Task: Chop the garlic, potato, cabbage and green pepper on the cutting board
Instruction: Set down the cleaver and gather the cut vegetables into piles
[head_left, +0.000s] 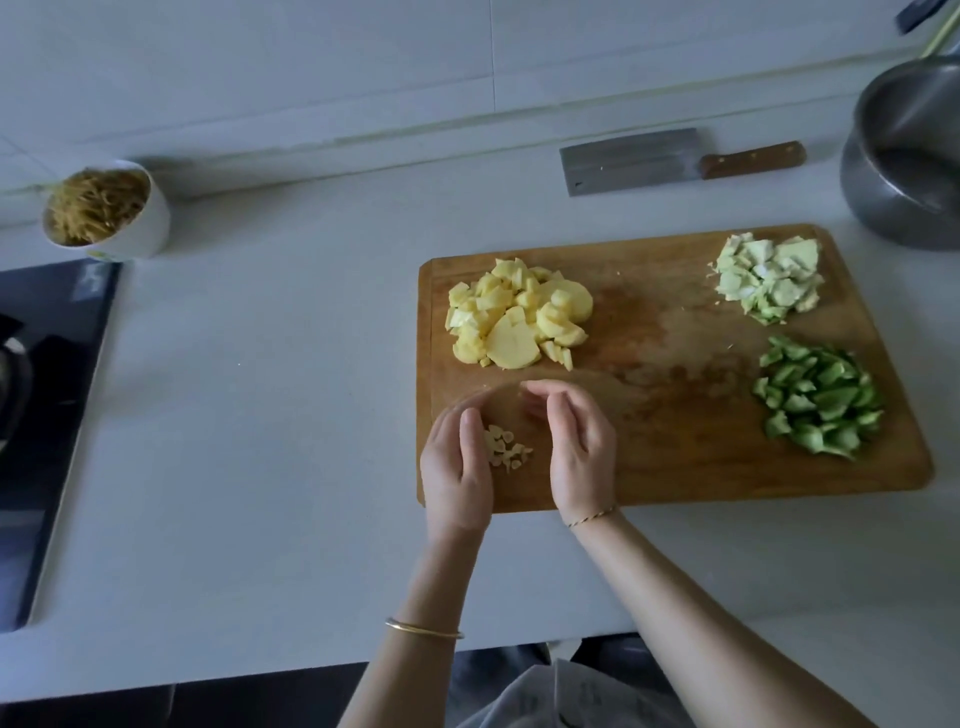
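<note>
Noodle bowl (151, 228), steel pot (883, 213), black hob (52, 415)

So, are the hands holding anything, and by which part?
Nothing held. Left hand and right hand flank the garlic on the board; knife lies apart on the counter.

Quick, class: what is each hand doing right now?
Left hand: open, beside the chopped garlic, holding nothing.
Right hand: open, loosely cupped, holding nothing.
</note>
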